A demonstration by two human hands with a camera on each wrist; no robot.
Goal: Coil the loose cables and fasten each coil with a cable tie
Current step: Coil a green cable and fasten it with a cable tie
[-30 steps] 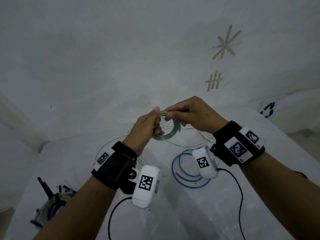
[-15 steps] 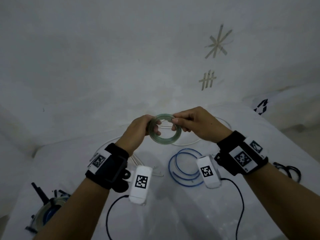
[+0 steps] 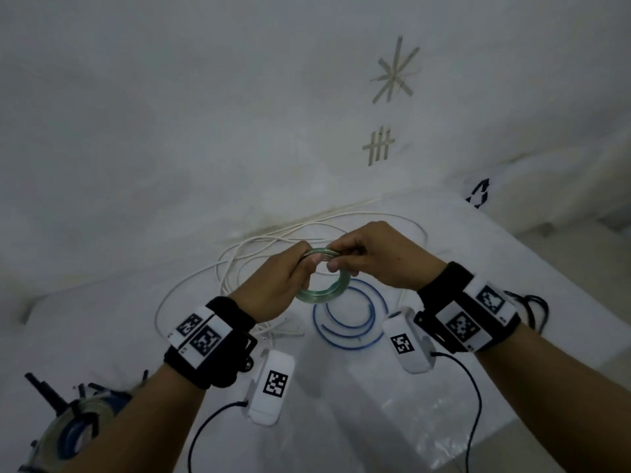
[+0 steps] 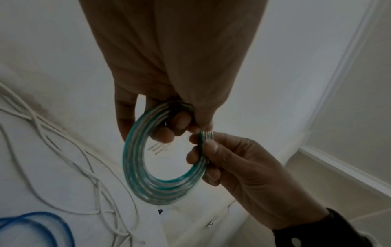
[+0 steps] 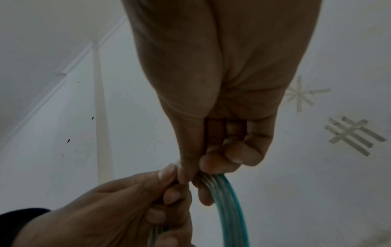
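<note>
A coil of translucent green cable [image 3: 324,296] hangs in the air above the white table [image 3: 444,387], held by both hands. My left hand [image 3: 307,261] grips the coil's far left rim, with fingers curled through the ring. My right hand [image 3: 336,258] pinches the rim right beside it. In the left wrist view the green coil [image 4: 135,167] hangs as several turns; the left hand [image 4: 180,123] holds its top and the right hand [image 4: 201,150] its right side. In the right wrist view the right hand [image 5: 198,173] pinches the green coil [image 5: 228,208] and the left hand [image 5: 169,182] meets it.
A loose blue cable [image 3: 345,336] lies on the table under the hands. A long white cable [image 3: 235,264] sprawls behind it by the wall. Pale ties [image 3: 285,332] lie near my left wrist. Tied coils [image 3: 73,428] sit at the near left, a black cable [image 3: 534,307] at the right.
The coil, which faced me upright half a second ago, now tilts flatter. Both hands have drawn together at its far rim, and the view has dropped toward the table.
</note>
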